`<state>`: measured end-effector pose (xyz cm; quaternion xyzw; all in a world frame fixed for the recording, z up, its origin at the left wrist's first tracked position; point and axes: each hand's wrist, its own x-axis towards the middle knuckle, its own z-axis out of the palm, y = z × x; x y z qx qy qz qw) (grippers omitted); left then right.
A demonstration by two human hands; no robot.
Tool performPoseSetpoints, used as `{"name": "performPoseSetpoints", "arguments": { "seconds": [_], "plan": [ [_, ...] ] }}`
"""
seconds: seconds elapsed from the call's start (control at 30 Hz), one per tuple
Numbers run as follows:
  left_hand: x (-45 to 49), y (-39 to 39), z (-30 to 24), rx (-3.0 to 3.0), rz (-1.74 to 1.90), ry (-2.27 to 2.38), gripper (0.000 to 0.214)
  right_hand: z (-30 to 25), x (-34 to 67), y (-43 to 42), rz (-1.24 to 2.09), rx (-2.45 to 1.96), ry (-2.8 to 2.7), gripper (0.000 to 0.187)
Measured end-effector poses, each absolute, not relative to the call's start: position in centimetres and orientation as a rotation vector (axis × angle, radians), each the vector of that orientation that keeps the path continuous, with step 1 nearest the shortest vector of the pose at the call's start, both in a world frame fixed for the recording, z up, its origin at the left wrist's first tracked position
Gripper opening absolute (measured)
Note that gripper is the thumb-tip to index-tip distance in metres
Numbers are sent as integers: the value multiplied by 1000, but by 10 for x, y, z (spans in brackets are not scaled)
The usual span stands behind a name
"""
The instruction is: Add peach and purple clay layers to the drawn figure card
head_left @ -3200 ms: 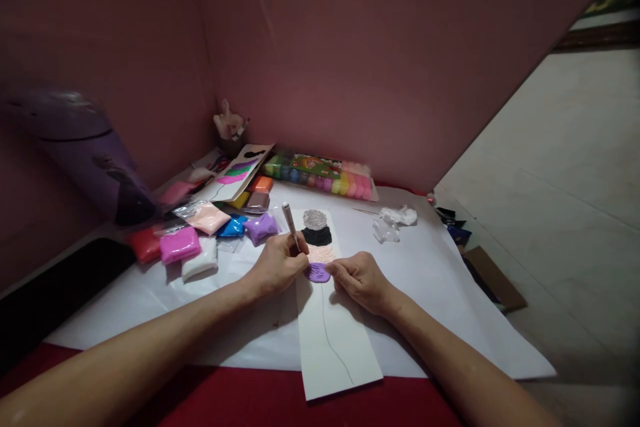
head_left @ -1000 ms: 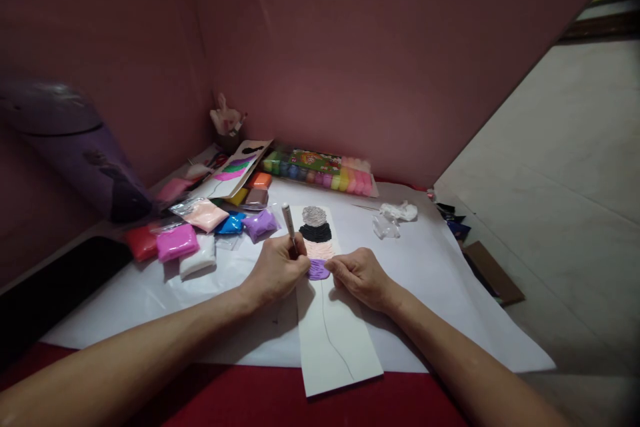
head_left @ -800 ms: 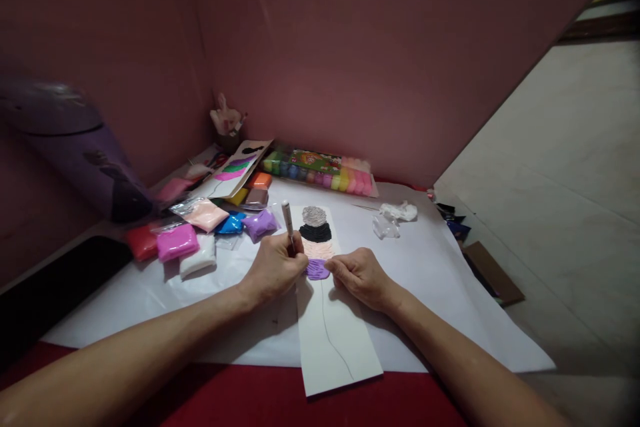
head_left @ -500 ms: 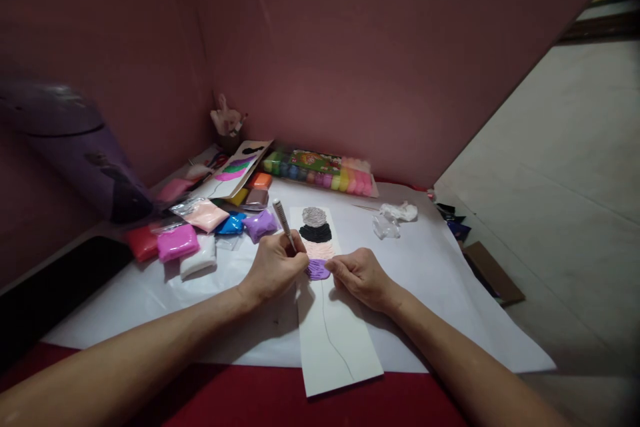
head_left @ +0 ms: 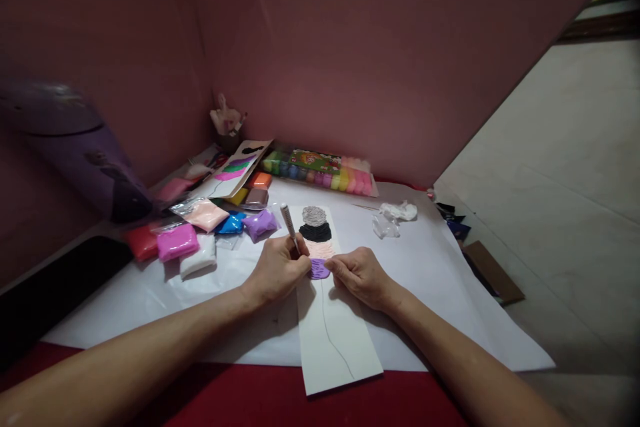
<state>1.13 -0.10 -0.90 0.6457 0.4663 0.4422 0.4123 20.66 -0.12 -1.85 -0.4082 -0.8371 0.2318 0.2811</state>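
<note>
My left hand (head_left: 281, 266) is closed around a slim, pale, pen-like tool (head_left: 289, 222), held tilted with its upper end up and to the left. The tool's tip is hidden behind my fingers at the left edge of a grooved purple clay patch (head_left: 320, 268). Thumb and forefinger of my right hand (head_left: 361, 275) are pinched together at the patch's right edge; whether anything is between them is hidden. The patch sits on a long white card (head_left: 340, 340) with a thin curved line below it. Above it are pale pink (head_left: 319, 250), black (head_left: 316, 232) and grey (head_left: 314, 215) textured patches.
Several bagged clays, including a pink packet (head_left: 178, 242) and a purple packet (head_left: 260, 223), lie left. Behind stand a clay set (head_left: 320, 170), a second decorated card (head_left: 235, 170) and a holder (head_left: 229, 140). Crumpled white material (head_left: 397, 212) lies right. White paper (head_left: 430, 320) covers the red surface.
My left hand and the pen-like tool have shifted slightly right along the purple patch, and the tool's top has dipped a little. My right hand stays in place.
</note>
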Motion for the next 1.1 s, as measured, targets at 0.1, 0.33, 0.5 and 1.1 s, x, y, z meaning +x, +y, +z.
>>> {"name": "performPoseSetpoints", "arguments": {
  "seconds": [0.1,0.33,0.5,1.1],
  "plan": [
    [11,0,-11,1645,1117,1174,5,-18,207,-1,619,-1095,-2242,61],
    [10,3,-12,1659,1139,1177,7,-18,207,-2,630,-1104,-2240,62],
    [9,4,-12,1670,1120,1231,8,-18,207,-2,636,-1107,-2227,63],
    [9,1,-11,1609,1176,1251,8,-18,207,-2,637,-1103,-2231,63]
  ]
}}
